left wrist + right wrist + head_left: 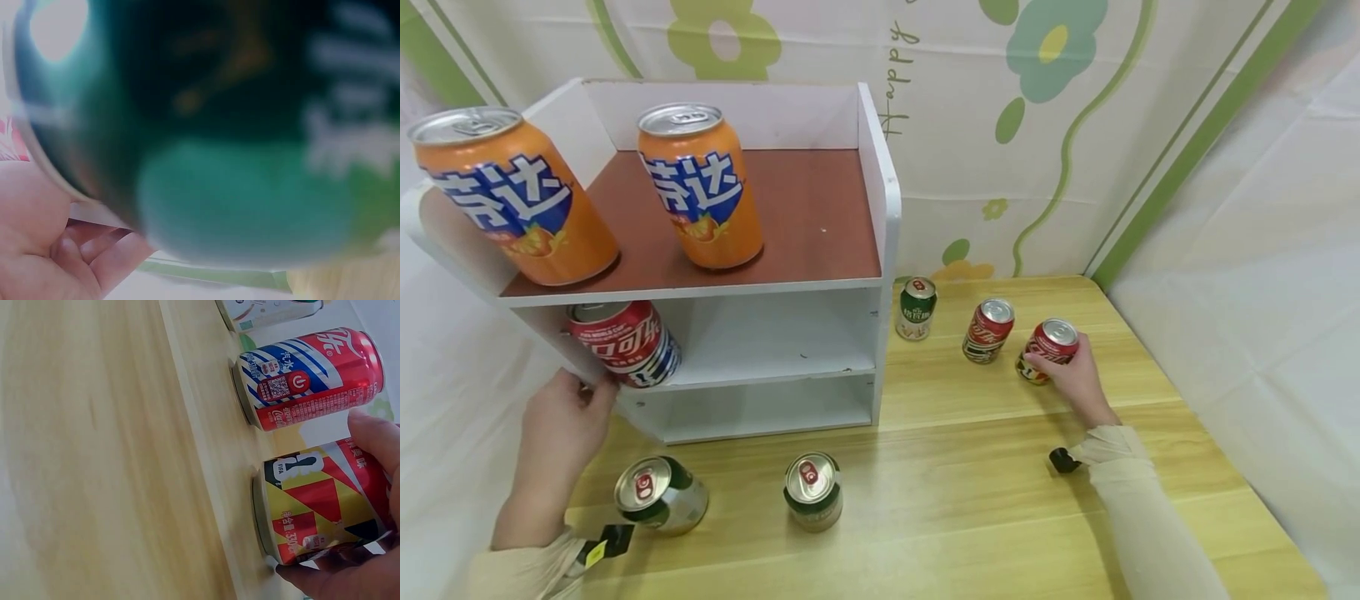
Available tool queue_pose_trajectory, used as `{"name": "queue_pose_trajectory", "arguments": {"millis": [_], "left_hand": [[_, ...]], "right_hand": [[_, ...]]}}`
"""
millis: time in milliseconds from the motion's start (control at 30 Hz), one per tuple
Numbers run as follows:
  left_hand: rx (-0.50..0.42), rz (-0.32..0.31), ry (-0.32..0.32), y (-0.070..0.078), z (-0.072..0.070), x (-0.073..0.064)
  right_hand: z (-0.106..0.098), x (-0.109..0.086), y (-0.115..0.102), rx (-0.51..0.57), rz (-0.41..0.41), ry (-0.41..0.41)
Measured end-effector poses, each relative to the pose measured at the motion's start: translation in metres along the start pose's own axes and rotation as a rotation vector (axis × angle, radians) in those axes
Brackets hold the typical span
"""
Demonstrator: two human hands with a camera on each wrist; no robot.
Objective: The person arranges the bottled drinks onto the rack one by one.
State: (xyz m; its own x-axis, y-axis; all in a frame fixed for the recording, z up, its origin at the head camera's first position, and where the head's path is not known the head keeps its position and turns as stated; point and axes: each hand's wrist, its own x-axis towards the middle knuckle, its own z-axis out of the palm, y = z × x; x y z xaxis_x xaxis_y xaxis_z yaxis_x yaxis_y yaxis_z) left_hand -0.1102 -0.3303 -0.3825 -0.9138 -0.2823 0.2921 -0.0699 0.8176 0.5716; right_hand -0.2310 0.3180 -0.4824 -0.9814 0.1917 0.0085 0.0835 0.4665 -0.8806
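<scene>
A green can (662, 497) stands just beside the left wrist, and could be knocked over if that wrist dips; the left hand (560, 429) bends its fingers near the base of the shelf can (628, 343), but I cannot tell whether it grips. Beyond, the right hand (1081, 379) curls round a red can (1047, 348) on the wooden table (955, 467), where a leftward swing might topple the neighbouring can (988, 332); floral cloth (955, 175) hangs behind.

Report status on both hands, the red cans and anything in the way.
Right hand grips the rightmost red can. Left hand at the middle-shelf red can, grip unclear. Green can blocks most of the left wrist view.
</scene>
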Motion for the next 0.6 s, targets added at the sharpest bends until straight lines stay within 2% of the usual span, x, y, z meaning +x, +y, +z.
{"name": "queue_pose_trajectory", "arguments": {"millis": [267,600], "left_hand": [[0.001,0.002,0.004,0.0015,-0.0006,-0.0001],[-0.002,0.006,-0.002,0.0001,-0.0003,-0.0011]], "right_hand": [[0.0053,0.0,0.0019,0.063,0.003,0.059],[0.0072,-0.0053,-0.0011,0.104,-0.006,0.063]]}}
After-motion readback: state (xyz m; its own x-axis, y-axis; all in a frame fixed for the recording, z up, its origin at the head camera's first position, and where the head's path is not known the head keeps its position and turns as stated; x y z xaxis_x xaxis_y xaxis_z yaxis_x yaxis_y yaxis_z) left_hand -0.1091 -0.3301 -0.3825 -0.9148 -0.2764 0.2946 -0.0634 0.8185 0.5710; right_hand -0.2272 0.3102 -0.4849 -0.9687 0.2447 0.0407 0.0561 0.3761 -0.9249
